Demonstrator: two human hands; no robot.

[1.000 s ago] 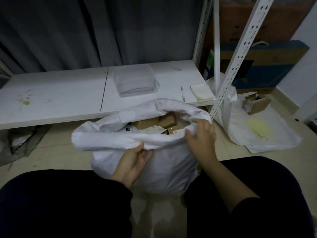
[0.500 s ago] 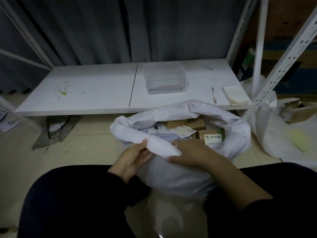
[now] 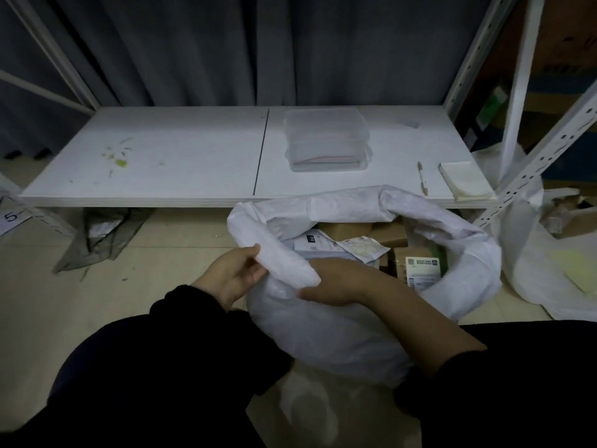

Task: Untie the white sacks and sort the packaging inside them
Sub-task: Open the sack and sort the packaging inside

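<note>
A white sack (image 3: 458, 253) stands open on the floor between my knees, its rim rolled down. Inside lie brown cardboard boxes (image 3: 345, 228), a labelled box (image 3: 421, 270) and white paper packaging (image 3: 318, 242). My left hand (image 3: 234, 274) grips the near rolled rim from the left, thumb on top. On the same rim a little to the right lies my right hand (image 3: 336, 281), its fingers curled under the fold. A second white sack (image 3: 533, 260) lies at the right past the shelf post.
A low white shelf board (image 3: 181, 156) carries a clear lidded plastic box (image 3: 326, 137), a pen (image 3: 422, 177) and a pale pad (image 3: 465, 179). A white perforated post (image 3: 542, 156) slants at right. Grey plastic (image 3: 97, 237) lies under the shelf. Dark curtain hangs behind.
My right hand slid left along the sack's rim, from its far right edge to beside my left hand. The view swung left and the rim is rolled further down.
</note>
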